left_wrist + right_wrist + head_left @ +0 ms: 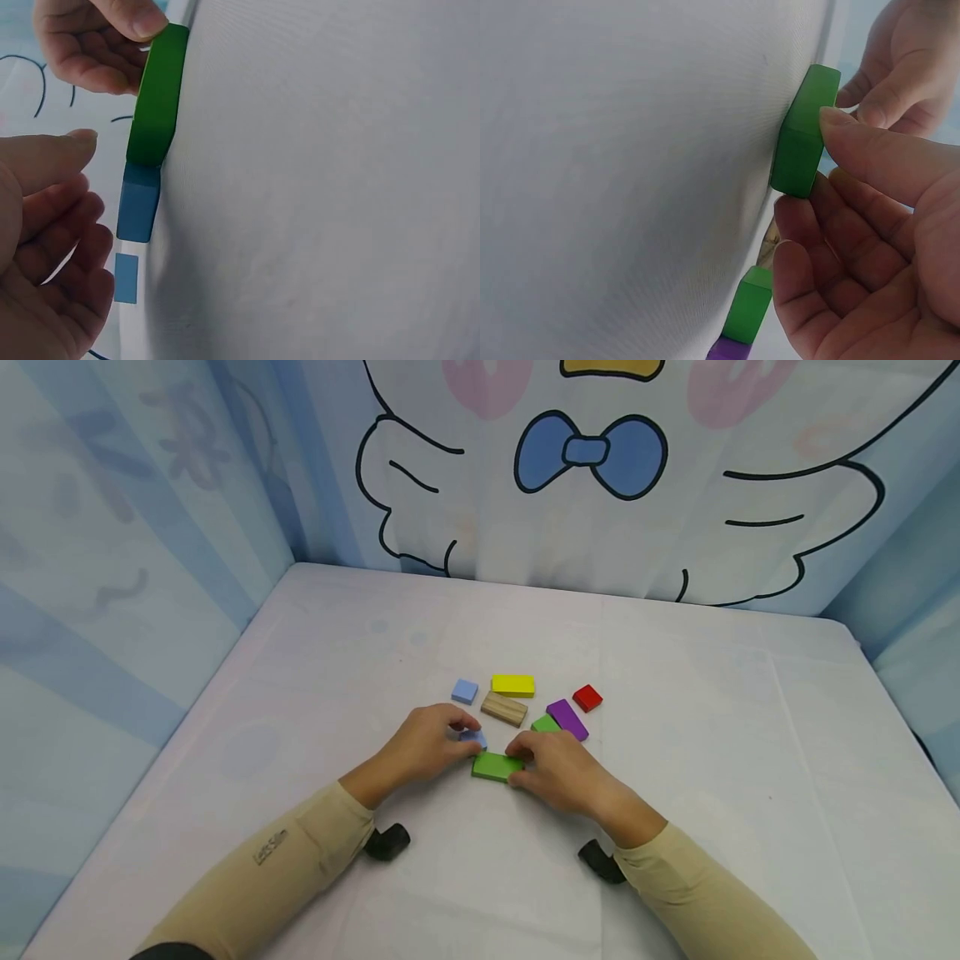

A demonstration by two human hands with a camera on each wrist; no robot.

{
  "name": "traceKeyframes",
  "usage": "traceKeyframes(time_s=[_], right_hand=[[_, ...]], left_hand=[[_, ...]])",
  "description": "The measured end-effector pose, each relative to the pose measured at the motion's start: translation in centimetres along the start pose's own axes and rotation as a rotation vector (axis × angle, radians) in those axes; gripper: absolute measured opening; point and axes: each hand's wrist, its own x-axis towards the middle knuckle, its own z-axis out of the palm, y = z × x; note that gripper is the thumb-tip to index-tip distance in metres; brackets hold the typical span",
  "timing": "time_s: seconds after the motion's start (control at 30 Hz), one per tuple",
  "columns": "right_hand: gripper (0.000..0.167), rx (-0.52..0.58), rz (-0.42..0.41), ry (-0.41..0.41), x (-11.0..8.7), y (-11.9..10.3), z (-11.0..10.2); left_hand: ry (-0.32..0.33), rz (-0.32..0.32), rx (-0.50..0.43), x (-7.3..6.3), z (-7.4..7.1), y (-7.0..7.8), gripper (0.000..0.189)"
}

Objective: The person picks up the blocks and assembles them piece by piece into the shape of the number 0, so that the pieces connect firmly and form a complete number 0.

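A long green block [491, 767] lies on the table, and my right hand [558, 768] pinches its right end between thumb and fingers. In the left wrist view a blue block [139, 204] sits end to end with the green one. My left hand [427, 745] is around that blue block, its thumb and fingers spread apart; the left wrist view shows a gap between the thumb [84, 144] and the block. Close beyond my right fingers are a smaller green block [545, 723] and a purple block [568, 720], side by side.
Behind my hands lie a second blue block [465, 691], a yellow block [513, 686], a bare wood block [504, 708] and a red block [587, 697]. The white-covered table [712, 710] meets printed curtains [592, 543] at its back and left edges.
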Motion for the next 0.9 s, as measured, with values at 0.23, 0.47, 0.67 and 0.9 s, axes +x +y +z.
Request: traceKeyframes(time_s=[0.23, 0.47, 0.67, 0.9], right_hand=[[0.027, 0.008, 0.007, -0.008, 0.03, 0.07, 0.04], [0.026, 0.008, 0.011, -0.009, 0.07, 0.04, 0.01], [0.027, 0.0, 0.006, -0.005, 0.1, 0.07, 0.03], [0.029, -0.009, 0.006, -0.006, 0.08, -0.02, 0.04]], left_hand=[[-0.008, 0.027, 0.012, -0.14, 0.19, 0.02, 0.021], [-0.004, 0.05, 0.022, -0.08, 0.31, 0.0, 0.022], [0.007, 0.069, 0.024, 0.03, 0.5, -0.03, 0.023], [0.007, 0.054, 0.028, -0.07, 0.55, 0.05, 0.024]])
